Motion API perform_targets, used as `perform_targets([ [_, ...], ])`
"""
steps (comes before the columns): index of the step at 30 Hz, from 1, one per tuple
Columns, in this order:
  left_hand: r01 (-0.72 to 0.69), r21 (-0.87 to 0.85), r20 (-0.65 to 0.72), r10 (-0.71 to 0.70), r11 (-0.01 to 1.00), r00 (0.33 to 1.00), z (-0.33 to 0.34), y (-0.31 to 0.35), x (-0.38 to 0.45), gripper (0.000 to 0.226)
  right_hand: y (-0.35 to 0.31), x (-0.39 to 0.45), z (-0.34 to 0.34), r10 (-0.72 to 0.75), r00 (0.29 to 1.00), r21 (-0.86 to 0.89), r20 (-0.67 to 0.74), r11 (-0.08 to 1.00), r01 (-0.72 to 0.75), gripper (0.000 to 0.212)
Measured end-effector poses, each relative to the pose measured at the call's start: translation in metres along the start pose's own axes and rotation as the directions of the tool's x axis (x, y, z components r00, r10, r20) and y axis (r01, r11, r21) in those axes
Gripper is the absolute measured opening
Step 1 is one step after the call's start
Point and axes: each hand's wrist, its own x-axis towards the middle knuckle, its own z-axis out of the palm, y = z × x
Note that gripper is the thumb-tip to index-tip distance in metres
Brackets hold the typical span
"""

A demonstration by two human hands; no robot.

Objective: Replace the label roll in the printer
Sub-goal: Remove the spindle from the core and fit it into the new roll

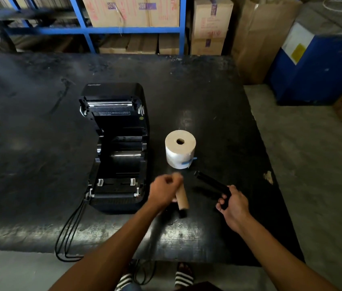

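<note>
A black label printer [117, 148] stands on the dark table [29, 143] with its lid swung open and its roll bay bare. To its right a full white label roll [180, 151] stands on end, a blue tape tab on its side. My left hand [163, 191] is closed around an empty brown cardboard core [182, 199] with a black end piece showing below it. My right hand [232, 203] grips the near end of a black spindle rod [210, 181], which points toward the label roll.
Black cables [69, 234] hang from the printer's front left over the table's near edge. Blue shelving [94, 30] with cardboard boxes stands behind the table. A blue drum [317, 66] and brown sacks are on the floor at right. My sandalled feet show below.
</note>
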Motion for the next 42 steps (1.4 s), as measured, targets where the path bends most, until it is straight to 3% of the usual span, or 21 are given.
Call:
perform_targets([
  [5,-0.001,0.373,0.022,-0.007,0.928,1.000,0.029,-0.022,0.000,0.041,-0.001,-0.004,-0.004,-0.021,1.000,-0.043,0.008,0.999,0.021,0.015],
  [13,-0.061,0.507,-0.005,0.073,0.860,0.997,0.033,-0.013,-0.006,0.050,0.000,-0.010,-0.002,0.006,1.000,-0.024,0.002,1.000,-0.006,0.015],
  [16,-0.171,0.379,-0.006,0.187,0.909,0.982,0.036,-0.003,-0.013,0.055,0.001,-0.008,0.003,0.044,0.999,0.031,0.028,0.999,-0.045,0.014],
  [18,-0.237,0.134,0.039,0.234,0.962,0.971,0.043,0.004,-0.019,0.043,0.001,-0.009,0.010,0.061,0.996,0.055,0.070,0.996,-0.065,0.009],
  [22,-0.139,-0.320,0.037,0.159,0.937,0.987,0.055,0.015,-0.024,0.020,0.003,-0.013,0.023,0.050,0.987,0.079,0.155,0.995,-0.063,0.011],
  [25,-0.145,-0.429,-0.074,0.126,0.892,0.989,0.055,0.024,-0.022,0.020,0.000,-0.010,0.021,-0.002,0.988,0.099,0.153,0.995,-0.014,0.025],
  [28,-0.188,-0.268,-0.127,0.159,0.945,0.979,0.050,0.030,-0.015,0.018,-0.007,-0.008,0.012,-0.056,0.996,-0.005,0.064,0.998,0.056,0.029],
  [31,-0.167,0.047,0.090,0.163,0.985,0.983,0.053,0.030,-0.009,0.018,-0.008,-0.001,-0.001,-0.156,0.987,-0.297,0.032,0.942,0.158,0.020],
  [33,-0.194,0.269,0.227,0.134,0.944,0.965,0.062,0.029,-0.009,0.022,-0.008,0.006,-0.012,-0.208,0.978,-0.488,0.004,0.853,0.184,0.026],
  [36,-0.230,0.446,0.302,0.096,0.865,0.948,0.076,0.030,-0.010,0.042,-0.007,0.012,-0.025,-0.275,0.961,-0.711,0.014,0.673,0.203,0.027],
  [39,-0.264,0.578,0.329,0.075,0.772,0.941,0.086,0.031,-0.008,0.073,-0.004,0.014,-0.030,-0.352,0.932,-0.819,0.084,0.509,0.266,0.027],
  [42,-0.290,0.647,0.340,0.074,0.705,0.938,0.087,0.031,-0.010,0.080,-0.001,0.015,-0.031,-0.396,0.902,-0.874,0.173,0.361,0.326,0.029],
])
